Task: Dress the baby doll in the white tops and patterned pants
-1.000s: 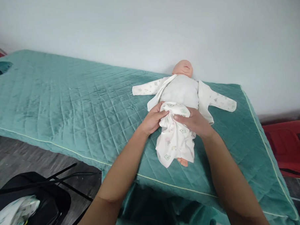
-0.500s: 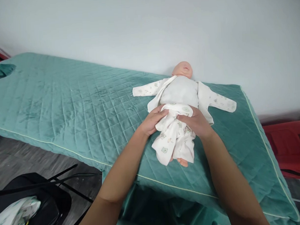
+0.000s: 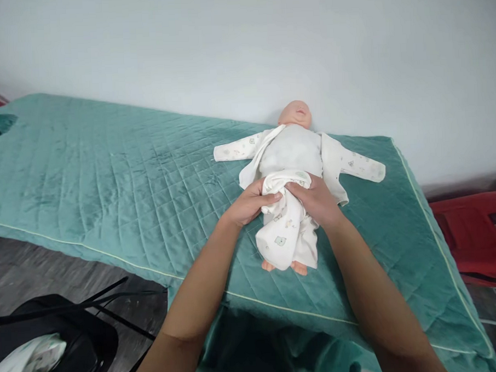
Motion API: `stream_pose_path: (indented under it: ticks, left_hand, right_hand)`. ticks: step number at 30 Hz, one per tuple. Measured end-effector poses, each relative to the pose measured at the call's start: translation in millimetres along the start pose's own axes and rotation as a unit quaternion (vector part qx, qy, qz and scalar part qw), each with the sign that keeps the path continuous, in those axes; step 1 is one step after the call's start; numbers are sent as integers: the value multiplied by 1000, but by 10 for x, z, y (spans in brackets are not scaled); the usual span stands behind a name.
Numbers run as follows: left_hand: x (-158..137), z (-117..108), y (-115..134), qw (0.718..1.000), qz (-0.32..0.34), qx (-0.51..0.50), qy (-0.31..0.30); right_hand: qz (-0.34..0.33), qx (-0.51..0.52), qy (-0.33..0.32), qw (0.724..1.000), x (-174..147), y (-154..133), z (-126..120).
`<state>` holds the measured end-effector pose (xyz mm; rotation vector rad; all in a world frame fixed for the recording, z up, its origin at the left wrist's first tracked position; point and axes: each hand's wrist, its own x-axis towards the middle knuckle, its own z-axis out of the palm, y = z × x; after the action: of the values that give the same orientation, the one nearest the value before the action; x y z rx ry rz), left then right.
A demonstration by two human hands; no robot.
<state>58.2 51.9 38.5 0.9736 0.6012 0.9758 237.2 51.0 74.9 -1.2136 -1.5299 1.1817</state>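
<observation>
A baby doll (image 3: 294,116) lies on its back, head toward the wall. Its printed white jacket (image 3: 362,165) hangs open over a pale cloth torso, sleeves spread to both sides. White baby pants (image 3: 289,231) with small animal prints cover the legs, and the doll's feet show below the cuffs. My left hand (image 3: 252,202) grips the bunched waistband from the left, thumb on top. My right hand (image 3: 314,199) pinches the waistband from the right, its thumb pressed into the folds. Both hands' other fingers are partly hidden by fabric.
The doll rests on a long bed with a green quilted cover (image 3: 128,175), its near edge piped in yellow. A white wall (image 3: 242,49) runs behind. A black chair (image 3: 82,336) holding a printed cloth (image 3: 29,363) stands lower left; a red plastic object (image 3: 472,236) sits at right.
The waistband is gathered more tightly between my hands, with my thumbs closer together. The left pant leg has shifted right, and both feet now show. The view has moved slightly.
</observation>
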Motion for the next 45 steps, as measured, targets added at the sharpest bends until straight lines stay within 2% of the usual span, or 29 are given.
stream_pose_path:
  ticks: [2, 7, 9, 13, 19, 23, 26, 31, 36, 42, 45]
  left_hand:
    - [13, -3, -20, 999, 18, -26, 14]
    - [32, -3, -60, 994, 38, -69, 80]
    - [32, -5, -77, 991, 38, -74, 101]
    - [16, 8, -80, 989, 48, -92, 108]
    - [-46, 123, 1, 988, 43, -98, 112]
    - [-188, 278, -16, 984, 49, -91, 146]
    - [-388, 470, -71, 983, 30, -79, 162]
    - [-764, 805, -117, 968, 13, -112, 225]
    - [-1015, 1007, -92, 949, -46, -158, 268]
    - [-1225, 1218, -165, 931, 28, -162, 326]
    - [-1335, 1326, -226, 930, 40, -156, 329]
  right_hand:
    - [4, -12, -22, 1000, -10, -26, -9]
    - [17, -43, -170, 984, -35, -80, -70]
    - [24, -56, -202, 977, -41, -94, -96]
    - [43, -77, -188, 978, -50, -90, -120]
    - [39, -32, -146, 988, -48, -51, -102]
    - [7, -68, -133, 989, -30, -34, -138]
    - [-11, -113, -133, 985, -23, -12, -188]
    - [-25, -219, -141, 965, -53, 1, -173]
    - [-58, -267, -153, 950, -130, -13, -98]
    - [-98, -304, -186, 929, -193, 11, -109]
    - [-116, -321, -214, 915, -182, 16, -125]
